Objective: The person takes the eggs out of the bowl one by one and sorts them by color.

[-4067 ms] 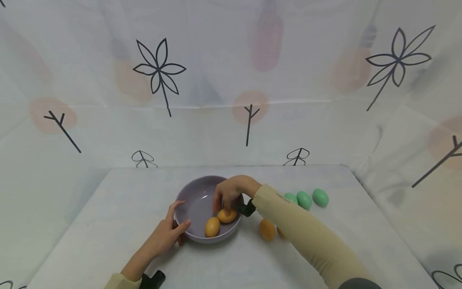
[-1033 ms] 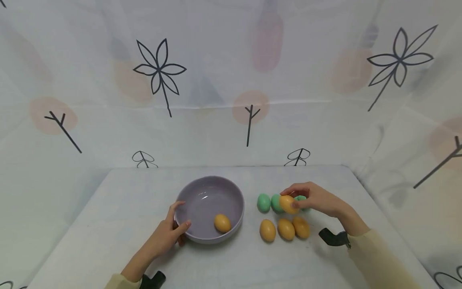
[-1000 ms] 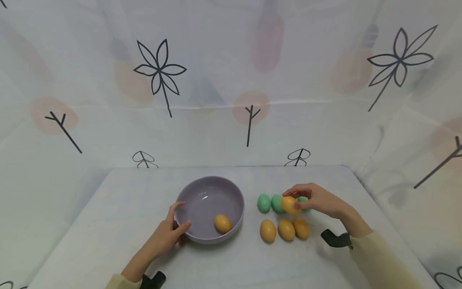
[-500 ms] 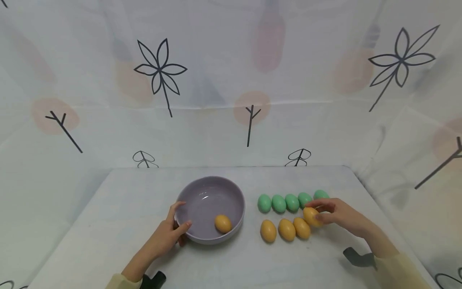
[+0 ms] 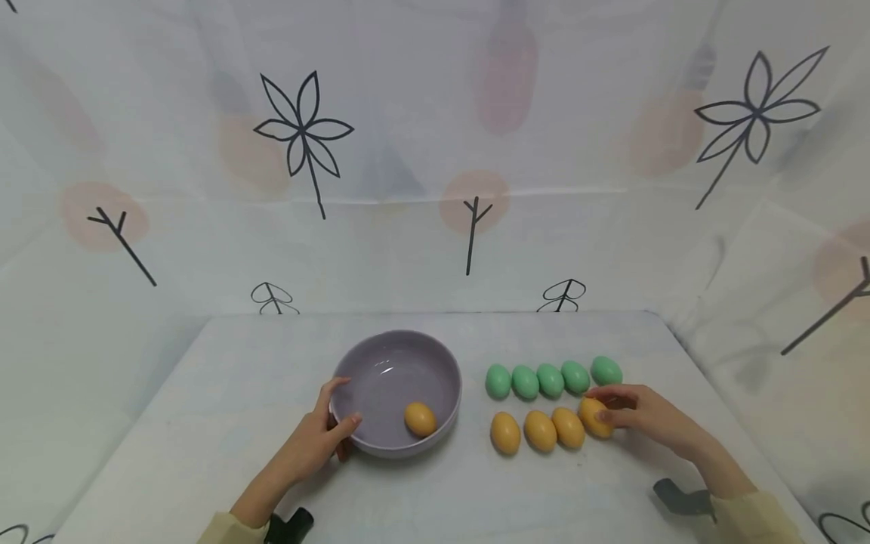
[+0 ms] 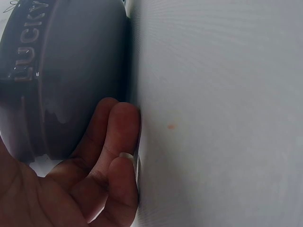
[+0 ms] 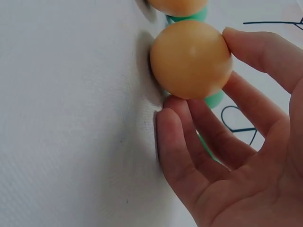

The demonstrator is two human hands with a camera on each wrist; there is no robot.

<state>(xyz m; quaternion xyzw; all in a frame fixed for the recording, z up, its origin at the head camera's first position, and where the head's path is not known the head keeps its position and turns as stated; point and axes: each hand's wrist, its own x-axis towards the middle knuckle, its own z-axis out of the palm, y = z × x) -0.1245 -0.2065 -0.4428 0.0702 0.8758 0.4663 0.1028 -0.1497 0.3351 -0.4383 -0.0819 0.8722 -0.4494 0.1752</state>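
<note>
A purple-grey bowl (image 5: 381, 378) stands on the table with one yellow-orange egg (image 5: 420, 419) inside. My left hand (image 5: 314, 438) holds the bowl's left side, thumb over the rim and other fingers low against the outer wall, as the left wrist view shows. Between thumb and fingers, my right hand (image 5: 655, 415) pinches another yellow-orange egg (image 7: 189, 59) at the right end of a row. That egg is down at the table surface; whether it bears on it I cannot tell. More yellow eggs (image 5: 540, 432) lie left of it in the row.
Behind the yellow row lies a row of several green eggs (image 5: 550, 381). White cloth covers the table (image 5: 435, 499), and a patterned cloth wall (image 5: 394, 249) rises behind it. Raised letters mark the bowl's outside.
My right hand has left the bowl with one egg and carried it right, over the green eggs, then down to the yellow row's right end. The left hand stays on the bowl.
</note>
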